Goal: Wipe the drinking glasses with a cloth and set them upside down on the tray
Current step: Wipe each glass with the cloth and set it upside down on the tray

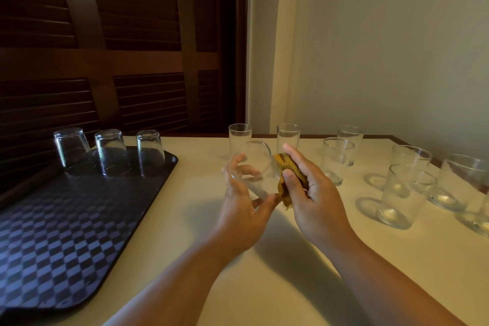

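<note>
On my feed both hands are raised over the middle of the counter [264, 286], close together. The left hand [242, 209] grips a clear glass [260, 167], with the fingers curled round its far side and the thumb at its near side. I see the glass lifted off the counter and tilted, its mouth up and away from me. The right hand [316, 193] clutches a bunched mustard cloth [291, 165] between thumb and fingers and presses it against the right side of the glass, so the two touch. A dark tray [79, 233] with a checked pattern lies along the counter's left edge, running from the near-left corner toward the far edge. Three inverted glasses [72, 151] [112, 152] [150, 152] stand in a row along the tray's far rim, apart from one another. I count seven upright glasses on the bare counter. Two [239, 136] [288, 135] are at the far edge behind the hands, two [337, 161] [350, 140] are further right, and three [404, 196] [411, 160] [460, 182] are toward the right edge. Another is cut off at the frame's right side, so I cannot tell how it stands.
</note>
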{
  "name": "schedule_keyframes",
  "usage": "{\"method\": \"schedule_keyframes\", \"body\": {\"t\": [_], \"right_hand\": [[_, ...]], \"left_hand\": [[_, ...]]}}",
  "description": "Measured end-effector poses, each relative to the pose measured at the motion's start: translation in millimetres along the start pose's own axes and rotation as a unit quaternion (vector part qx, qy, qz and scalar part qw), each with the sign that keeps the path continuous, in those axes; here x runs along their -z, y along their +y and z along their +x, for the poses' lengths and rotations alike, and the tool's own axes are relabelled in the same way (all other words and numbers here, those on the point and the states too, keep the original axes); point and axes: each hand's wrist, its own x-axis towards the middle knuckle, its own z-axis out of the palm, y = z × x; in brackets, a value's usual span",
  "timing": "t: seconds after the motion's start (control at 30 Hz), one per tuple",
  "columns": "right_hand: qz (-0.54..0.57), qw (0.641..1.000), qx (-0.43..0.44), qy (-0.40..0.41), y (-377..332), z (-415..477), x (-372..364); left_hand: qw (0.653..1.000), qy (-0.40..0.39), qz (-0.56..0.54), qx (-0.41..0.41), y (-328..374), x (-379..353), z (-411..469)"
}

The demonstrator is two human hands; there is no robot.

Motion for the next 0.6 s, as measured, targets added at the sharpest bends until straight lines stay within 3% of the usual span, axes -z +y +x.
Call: {"method": "schedule_keyframes", "body": {"t": [0.13, 0.3, 0.5, 0.6], "right_hand": [[0.009, 0.998, 0.052, 0.027, -10, -4, -2], [-0.015, 1.000, 0.006, 0.008, 1, 1, -2], [0.018, 0.999, 0.035, 0.031, -6, -4, -2], [0.002, 1.000, 0.021, 0.015, -1, 0, -1]], "left_hand": [[0.995, -0.084, 0.049, 0.031, -6, 1, -3], [1.000, 0.017, 0.010, 0.002, -2, -1, 2], [0.997, -0.049, 0.058, -0.021, -2, 0, -1], [0.998, 0.012, 0.044, -0.038, 0, -2, 3]]}}
